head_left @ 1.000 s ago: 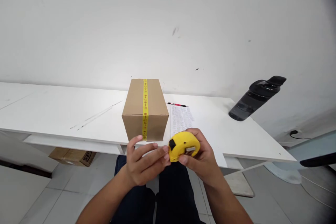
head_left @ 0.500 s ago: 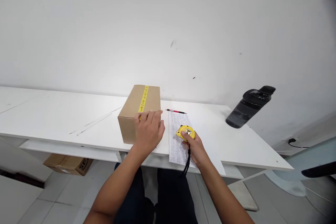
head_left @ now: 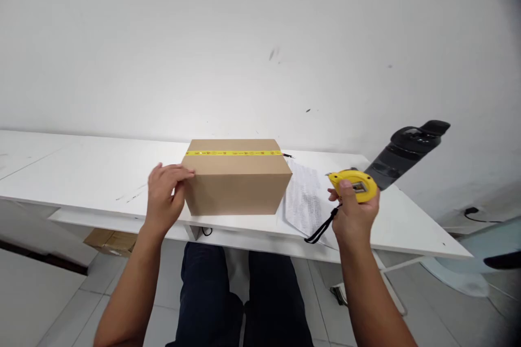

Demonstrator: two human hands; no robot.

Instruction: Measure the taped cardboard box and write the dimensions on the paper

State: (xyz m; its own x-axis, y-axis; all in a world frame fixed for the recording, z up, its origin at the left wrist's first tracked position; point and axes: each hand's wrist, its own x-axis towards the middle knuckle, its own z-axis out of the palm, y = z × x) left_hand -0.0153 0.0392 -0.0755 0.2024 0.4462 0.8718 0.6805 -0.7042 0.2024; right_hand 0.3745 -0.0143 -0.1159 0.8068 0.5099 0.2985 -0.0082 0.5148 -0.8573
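Head view, from where I stand: cardboard box on the bench just got turned, so its long side now lies nearest. Left hand at its left end, grip loose, not wrapped round. Right hand shifted rightward, grip clamped on yellow tape measure, well apart from the box.
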